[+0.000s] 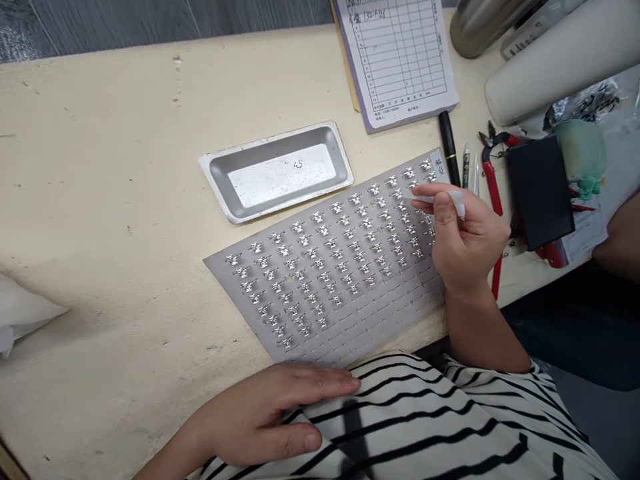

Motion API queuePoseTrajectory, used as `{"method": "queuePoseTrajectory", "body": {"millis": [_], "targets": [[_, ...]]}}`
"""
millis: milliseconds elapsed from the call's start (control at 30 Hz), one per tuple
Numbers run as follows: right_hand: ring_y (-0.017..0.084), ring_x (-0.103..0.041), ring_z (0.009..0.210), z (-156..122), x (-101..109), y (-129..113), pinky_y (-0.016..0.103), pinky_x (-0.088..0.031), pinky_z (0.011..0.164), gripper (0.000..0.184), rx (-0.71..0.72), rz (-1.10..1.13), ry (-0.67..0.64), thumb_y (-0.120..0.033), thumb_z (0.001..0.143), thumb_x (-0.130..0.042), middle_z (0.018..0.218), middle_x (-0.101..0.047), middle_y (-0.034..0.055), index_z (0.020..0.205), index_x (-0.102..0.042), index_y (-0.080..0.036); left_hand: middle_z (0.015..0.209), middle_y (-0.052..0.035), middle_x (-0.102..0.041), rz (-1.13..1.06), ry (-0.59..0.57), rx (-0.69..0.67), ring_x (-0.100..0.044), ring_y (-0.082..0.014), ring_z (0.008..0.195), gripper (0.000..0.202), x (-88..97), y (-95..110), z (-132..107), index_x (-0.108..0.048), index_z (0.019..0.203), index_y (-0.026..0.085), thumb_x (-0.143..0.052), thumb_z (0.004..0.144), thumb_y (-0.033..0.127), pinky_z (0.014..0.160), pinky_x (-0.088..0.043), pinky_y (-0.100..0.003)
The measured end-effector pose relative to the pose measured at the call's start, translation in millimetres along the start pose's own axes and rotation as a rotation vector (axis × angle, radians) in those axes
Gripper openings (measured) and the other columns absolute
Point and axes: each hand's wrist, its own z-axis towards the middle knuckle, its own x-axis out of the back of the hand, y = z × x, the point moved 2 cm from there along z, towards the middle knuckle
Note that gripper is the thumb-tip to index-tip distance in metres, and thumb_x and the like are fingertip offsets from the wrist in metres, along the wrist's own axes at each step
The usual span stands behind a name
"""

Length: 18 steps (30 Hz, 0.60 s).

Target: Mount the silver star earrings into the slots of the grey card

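My right hand (467, 230) is closed on a thin white strip (456, 202) that narrows to a point, held over the upper right part of a grey slotted pad (390, 307). Rows of small shiny silver jewelry pieces (337, 253) stand in the pad's slits; the lower right slits hold none. My left hand (285, 410) lies open against the striped shirt, just below the pad's near edge, with nothing in it. Beyond the pad sits a shallow metal tray (280, 177) with a handwritten mark in it.
A form pad (405, 67) lies at the back, beside a black pen (449, 147). Red-handled pliers (493, 193), a black box (541, 192), a white roll (560, 63) and a metal cylinder (483, 27) crowd the right. A white bag (25, 310) rests at the left edge.
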Motion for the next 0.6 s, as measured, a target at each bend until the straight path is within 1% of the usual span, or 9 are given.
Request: {"method": "queuePoseTrajectory", "body": {"millis": [67,167,267,367,467,600], "targets": [[0.017,-0.080,0.089,-0.3,0.7,-0.6,0.035,-0.068,0.081,0.024,0.019,0.011,0.010,-0.037,0.106,-0.057,0.100,-0.082,-0.0010,0.110,-0.079,-0.028,0.160,-0.0078,-0.057,-0.010,0.005,0.000,-0.058,-0.0215,0.145,0.065,0.0,-0.1,0.0,-0.041,0.164,0.030,-0.062,0.102,0.025,0.121,-0.045,-0.031],[0.018,-0.080,0.089,0.5,0.8,-2.8,0.037,-0.069,0.081,0.023,0.026,0.075,0.052,-0.035,0.106,-0.058,0.101,-0.082,-0.0011,0.110,-0.079,-0.028,0.160,-0.0089,-0.057,-0.023,0.004,0.000,-0.058,-0.0216,0.145,0.064,0.4,0.9,0.8,-0.042,0.164,0.030,-0.062,0.102,0.027,0.121,-0.045,-0.031],[0.017,-0.080,0.083,3.3,1.0,-3.8,0.036,-0.070,0.077,0.021,0.059,0.154,0.161,-0.029,0.104,-0.061,0.098,-0.082,0.0006,0.108,-0.081,-0.023,0.160,-0.0081,-0.057,-0.015,-0.003,0.009,-0.058,-0.0218,0.145,0.064,1.1,2.3,1.5,-0.041,0.164,0.031,-0.060,0.103,0.026,0.121,-0.046,-0.032],[0.015,-0.079,0.079,6.7,1.7,-1.0,0.032,-0.069,0.075,0.020,0.090,0.197,0.235,-0.026,0.102,-0.063,0.096,-0.083,0.0020,0.105,-0.083,-0.020,0.161,-0.0080,-0.056,-0.011,-0.013,0.015,-0.058,-0.0230,0.145,0.063,1.3,2.9,1.2,-0.041,0.164,0.030,-0.060,0.103,0.026,0.120,-0.047,-0.036],[0.014,-0.079,0.081,8.9,3.4,3.8,0.031,-0.068,0.077,0.021,0.028,0.164,0.219,-0.027,0.102,-0.063,0.097,-0.083,0.0025,0.106,-0.082,-0.020,0.162,-0.0083,-0.054,-0.015,-0.016,0.023,-0.057,-0.0240,0.146,0.064,1.1,2.2,0.6,-0.040,0.164,0.030,-0.060,0.104,0.027,0.120,-0.047,-0.038],[0.016,-0.080,0.084,8.9,5.3,5.7,0.033,-0.067,0.081,0.022,-0.044,0.094,0.156,-0.029,0.103,-0.062,0.097,-0.082,0.0027,0.106,-0.082,-0.019,0.162,-0.0079,-0.054,-0.014,-0.013,0.030,-0.057,-0.0232,0.146,0.064,0.3,1.3,0.6,-0.041,0.164,0.031,-0.061,0.103,0.030,0.121,-0.046,-0.035]]}}
